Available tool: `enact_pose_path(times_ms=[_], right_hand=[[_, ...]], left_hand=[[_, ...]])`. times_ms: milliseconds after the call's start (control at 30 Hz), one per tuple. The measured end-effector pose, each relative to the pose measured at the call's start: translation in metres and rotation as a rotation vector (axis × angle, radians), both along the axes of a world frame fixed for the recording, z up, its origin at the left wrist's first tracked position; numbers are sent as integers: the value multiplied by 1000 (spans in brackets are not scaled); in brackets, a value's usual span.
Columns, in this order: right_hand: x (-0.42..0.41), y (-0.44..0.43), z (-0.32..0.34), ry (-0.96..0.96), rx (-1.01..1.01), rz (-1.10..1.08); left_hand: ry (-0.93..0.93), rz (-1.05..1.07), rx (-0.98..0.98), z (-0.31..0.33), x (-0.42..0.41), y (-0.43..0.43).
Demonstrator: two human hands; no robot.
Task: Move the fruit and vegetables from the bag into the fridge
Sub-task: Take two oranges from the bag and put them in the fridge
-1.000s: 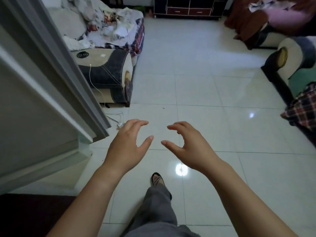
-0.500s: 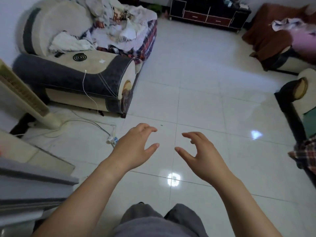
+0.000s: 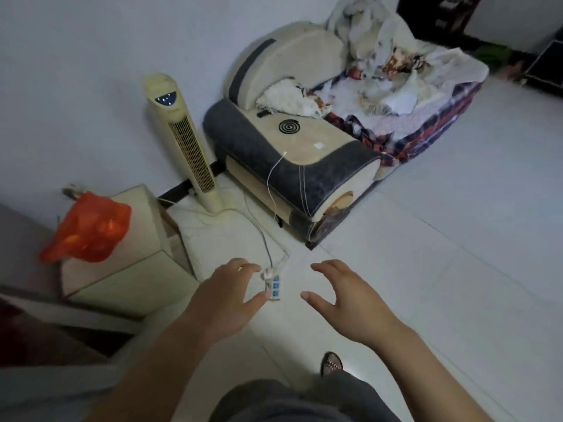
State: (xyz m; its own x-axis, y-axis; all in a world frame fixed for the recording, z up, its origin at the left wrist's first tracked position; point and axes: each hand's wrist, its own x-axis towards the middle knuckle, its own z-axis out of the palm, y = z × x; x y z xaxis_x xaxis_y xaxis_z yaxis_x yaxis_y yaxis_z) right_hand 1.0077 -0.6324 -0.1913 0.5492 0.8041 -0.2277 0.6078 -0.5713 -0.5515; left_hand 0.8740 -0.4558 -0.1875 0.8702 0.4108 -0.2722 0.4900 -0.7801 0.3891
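Note:
An orange plastic bag (image 3: 86, 228), bulging with hidden contents, sits on a low beige cabinet (image 3: 128, 281) at the left. Both my hands hover in front of me over the floor, empty, with fingers loosely curved. My left hand (image 3: 224, 300) is to the right of the cabinet and well apart from the bag. My right hand (image 3: 347, 303) is further right over bare tiles. A grey edge (image 3: 54, 388), perhaps part of the fridge, shows at the lower left; I cannot tell for sure.
A cream tower fan (image 3: 182, 141) stands against the wall behind the cabinet. A power strip (image 3: 272, 283) with cables lies on the floor between my hands. A sofa (image 3: 320, 147) heaped with clothes is at the right. White tiled floor stretches to the right.
My view has swung left: the fan, the cabinet and the orange bag have come into sight, and the sofas on the right are gone. Both hands stay empty in front of me.

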Motion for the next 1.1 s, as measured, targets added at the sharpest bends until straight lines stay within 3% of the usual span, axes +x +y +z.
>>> enact_pose_path(times_ms=[200, 533, 767, 933, 1100], right_hand=[[94, 39, 0, -8, -24, 125], [122, 191, -12, 38, -58, 448], [139, 323, -22, 7, -166, 455], [128, 420, -22, -13, -175, 526], [86, 511, -16, 19, -185, 739]], left_hand=[[-122, 162, 23, 17, 72, 15], [-49, 523, -91, -12, 72, 126], [45, 444, -101, -26, 117, 260], [2, 568, -30, -18, 91, 347], [61, 793, -42, -18, 24, 389]])
